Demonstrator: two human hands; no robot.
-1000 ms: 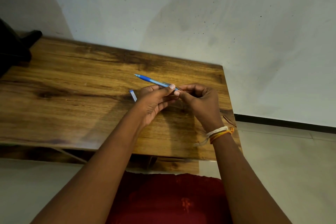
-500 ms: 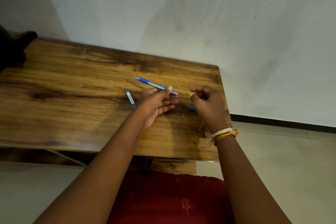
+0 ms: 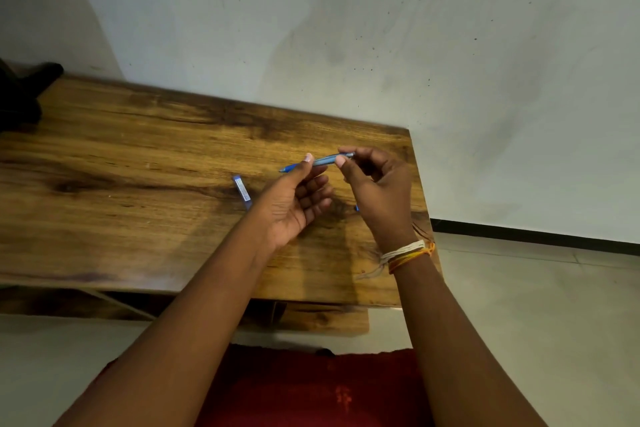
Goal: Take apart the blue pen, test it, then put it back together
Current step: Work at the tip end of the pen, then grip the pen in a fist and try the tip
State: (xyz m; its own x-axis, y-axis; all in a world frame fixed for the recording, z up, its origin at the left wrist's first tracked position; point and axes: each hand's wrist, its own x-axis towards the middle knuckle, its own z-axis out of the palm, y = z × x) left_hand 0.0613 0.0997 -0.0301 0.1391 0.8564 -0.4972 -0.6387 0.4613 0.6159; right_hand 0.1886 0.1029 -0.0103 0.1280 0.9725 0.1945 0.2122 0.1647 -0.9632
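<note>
- My left hand [image 3: 294, 204] and right hand [image 3: 377, 194] pinch opposite ends of the blue pen [image 3: 320, 161], centre frame, above the wooden table [image 3: 138, 184].
- A small blue part [image 3: 242, 189] lies left.
- Likely mid-disassembly; next, a steady pull apart.

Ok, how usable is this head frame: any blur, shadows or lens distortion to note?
Head view: blue pen and both hands, left hand and right hand, are fairly sharp; soft arm shadows fall on the wooden table; wide-angle bending tilts the table edge; no strong glare.
</note>
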